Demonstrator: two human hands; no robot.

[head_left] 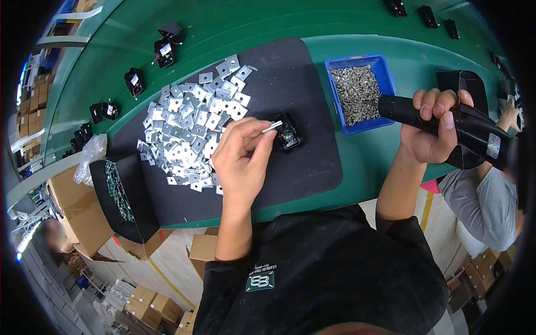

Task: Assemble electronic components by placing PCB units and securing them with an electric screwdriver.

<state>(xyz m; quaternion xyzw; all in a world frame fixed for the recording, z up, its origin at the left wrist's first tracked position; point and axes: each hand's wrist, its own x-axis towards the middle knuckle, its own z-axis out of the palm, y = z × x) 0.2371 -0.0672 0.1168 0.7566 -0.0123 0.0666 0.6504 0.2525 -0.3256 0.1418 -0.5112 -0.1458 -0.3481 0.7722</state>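
Note:
Between the thumb and fingers of my left hand (243,156) is a small silver metal plate (273,127), seen nearly edge-on. It is held at the left side of an open black plastic housing (289,134), which lies on the dark mat with a bit of green circuit board and thin wires inside. My right hand (432,125) is wrapped round a black electric screwdriver (466,125). The tool's front end reaches over the right edge of a blue bin (345,132) filled with small metal screws (353,84).
Left of my left hand, many loose metal plates (190,123) cover the black mat (312,167). A black box (131,195) of green circuit boards stands at the left edge. More black housings (166,53) lie on the green surface beyond. At right, a co-worker's grey sleeve (486,206) shows.

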